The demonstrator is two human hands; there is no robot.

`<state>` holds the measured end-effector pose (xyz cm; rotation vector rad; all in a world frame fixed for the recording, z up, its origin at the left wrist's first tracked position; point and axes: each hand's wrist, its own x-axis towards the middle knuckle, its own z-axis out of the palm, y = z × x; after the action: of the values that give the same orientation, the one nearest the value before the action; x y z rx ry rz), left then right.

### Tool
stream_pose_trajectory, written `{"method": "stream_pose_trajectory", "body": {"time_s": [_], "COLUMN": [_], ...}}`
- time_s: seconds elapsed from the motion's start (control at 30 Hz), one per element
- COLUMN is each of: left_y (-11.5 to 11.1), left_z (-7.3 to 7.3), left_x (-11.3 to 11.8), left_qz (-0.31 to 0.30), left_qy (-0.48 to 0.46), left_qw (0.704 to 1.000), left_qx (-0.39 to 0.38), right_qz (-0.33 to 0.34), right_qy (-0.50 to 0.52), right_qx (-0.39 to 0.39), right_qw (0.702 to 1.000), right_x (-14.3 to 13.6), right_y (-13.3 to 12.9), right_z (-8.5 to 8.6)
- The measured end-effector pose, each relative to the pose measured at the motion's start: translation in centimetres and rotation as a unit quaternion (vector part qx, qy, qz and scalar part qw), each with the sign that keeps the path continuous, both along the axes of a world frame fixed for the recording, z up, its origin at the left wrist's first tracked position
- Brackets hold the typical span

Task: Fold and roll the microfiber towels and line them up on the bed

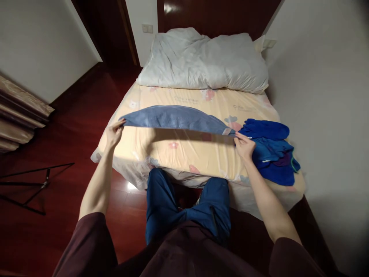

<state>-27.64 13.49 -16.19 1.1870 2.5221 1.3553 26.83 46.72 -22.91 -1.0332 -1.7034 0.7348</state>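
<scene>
Maroon fabric, the person's shirt [184, 250], is lying nearest to view. Beyond it the bed [243, 196] is spreading out under a pale yellow printed sheet [173, 161], and at the far end a bulky white bundle of bedding [201, 61] is sitting before the dark headboard [213, 15]. Blue trousers [160, 204] are showing at the near side, their 2 legs standing close to the bed's edge. Over the middle of the bed a blue-grey cloth [175, 117] is stretching sideways in the air, its near edge running almost straight, its far edge bowing away, its shadow falling below. Just beside its right end, a heap of brighter blue fabric [271, 154] is resting on the bed.

From where I am standing, the 2 bare forearms [98, 184] are reaching forward, set wide apart and slanting inward. The left hand [115, 132] is turning in at the wrist, fingertips aiming rightward and pinching the cloth's left end. The right hand [245, 146] is mirroring it, thumb and fingers aiming leftward and nipping the right end. Beside that grip a small pale label [226, 131] is showing.
</scene>
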Motion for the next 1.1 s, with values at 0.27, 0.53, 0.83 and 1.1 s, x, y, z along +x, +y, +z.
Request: {"method": "stream_pose_trajectory", "body": {"time_s": [0.27,0.53,0.83,1.1], "left_y": [-1.6,-2.8,-6.7,-8.0], "left_z": [-13.2,-16.0,-17.3,-17.0], "left_x": [-0.8,-1.7,-1.3,-0.9], "left_qz": [-0.064,-0.012,-0.105,-0.133], "left_qy": [-0.074,-0.071,0.029,0.119], "left_qw": [0.959,0.973,0.962,0.915], "left_qx": [-0.264,-0.220,-0.251,-0.362], "right_qz": [0.022,-0.068,0.022,0.040], "right_qy": [-0.179,-0.241,-0.338,-0.539], "right_qx": [-0.158,-0.115,-0.019,-0.054], "right_qw": [0.971,0.961,0.941,0.839], "right_x": [1.4,2.7,5.6,5.0], "right_y": [-2.9,-3.8,-6.8,-9.4], "right_z": [-12.8,-14.8,-14.5,-11.9]}}
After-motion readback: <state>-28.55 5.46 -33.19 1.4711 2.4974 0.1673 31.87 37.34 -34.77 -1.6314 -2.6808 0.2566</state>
